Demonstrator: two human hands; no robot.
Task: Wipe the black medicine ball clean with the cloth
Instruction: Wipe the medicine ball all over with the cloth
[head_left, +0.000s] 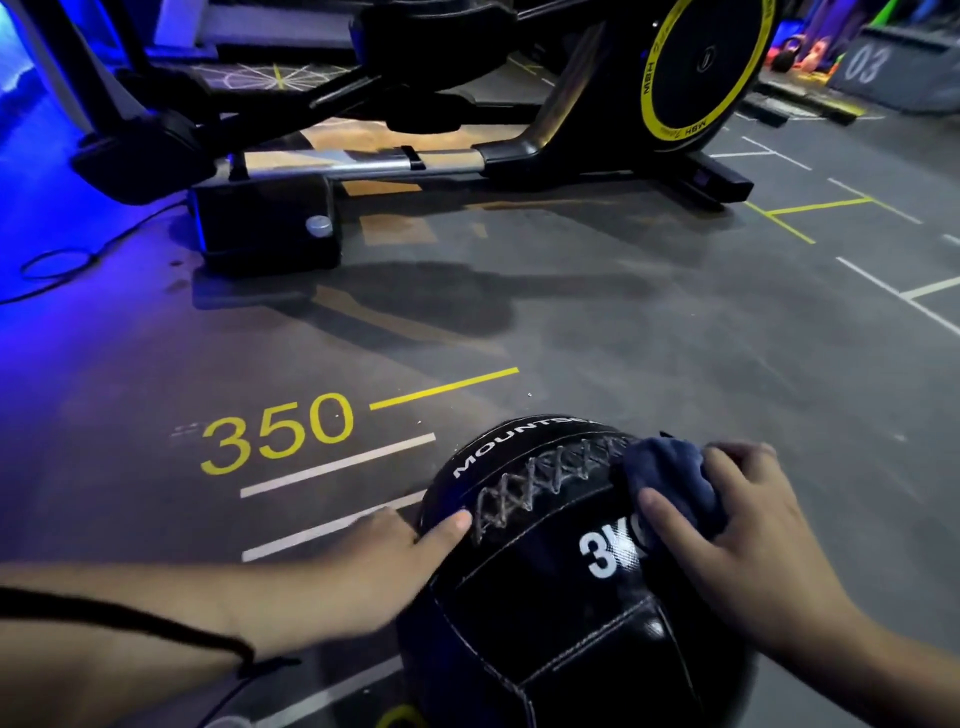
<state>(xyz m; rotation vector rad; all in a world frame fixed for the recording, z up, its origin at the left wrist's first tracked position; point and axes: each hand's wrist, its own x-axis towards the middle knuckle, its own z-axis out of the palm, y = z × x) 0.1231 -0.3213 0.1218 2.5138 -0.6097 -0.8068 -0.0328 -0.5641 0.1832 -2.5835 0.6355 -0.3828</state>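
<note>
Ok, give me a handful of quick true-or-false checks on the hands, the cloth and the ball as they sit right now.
1. The right hand presses a dark blue cloth against the black medicine ball. True.
2. The left hand is lifted clear of the ball. False: it rests on the ball's left side, thumb by the lacing.
3. The ball shows a white "3". True.
4. The floor number beside the ball reads 250. False: it reads 350.
5. The cloth lies on the floor. False: it is on the ball.

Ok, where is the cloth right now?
In the head view, the cloth is bunched under the right hand, pressed on the medicine ball's upper right.
</note>
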